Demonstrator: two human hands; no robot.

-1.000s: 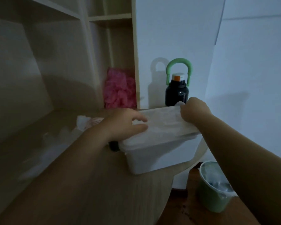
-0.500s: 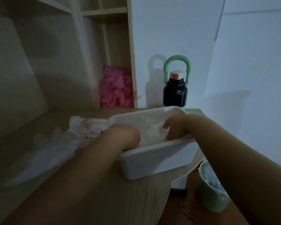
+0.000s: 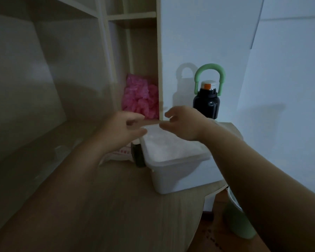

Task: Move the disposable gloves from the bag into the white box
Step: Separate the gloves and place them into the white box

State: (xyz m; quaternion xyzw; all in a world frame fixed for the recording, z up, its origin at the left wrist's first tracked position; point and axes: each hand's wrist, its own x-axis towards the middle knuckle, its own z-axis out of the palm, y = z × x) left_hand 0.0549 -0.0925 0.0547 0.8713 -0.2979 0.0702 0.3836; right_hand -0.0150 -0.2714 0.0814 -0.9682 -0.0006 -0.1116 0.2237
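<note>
Disposable gloves (image 3: 171,146) lie heaped in the white box (image 3: 176,177), about level with its rim. Left hand (image 3: 124,128) and right hand (image 3: 184,124) hover over its far end, fingers loose, holding nothing.

Judged: load deposited. Next, check the bag (image 3: 122,152), half hidden behind the left forearm, for leftovers.

Box sits near the table (image 3: 107,206) curved right edge, green bin (image 3: 238,224) below. Bare wood in front gives working room.

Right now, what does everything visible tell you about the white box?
The white box is a rectangular, open-topped tub, seemingly plastic, with a lipped rim. It stands upright near the right edge of the wooden desk, filled to the rim with filmy whitish gloves. The left hand and right hand hover over its far end; contact unclear. A dark object sits beside its left wall.
</note>
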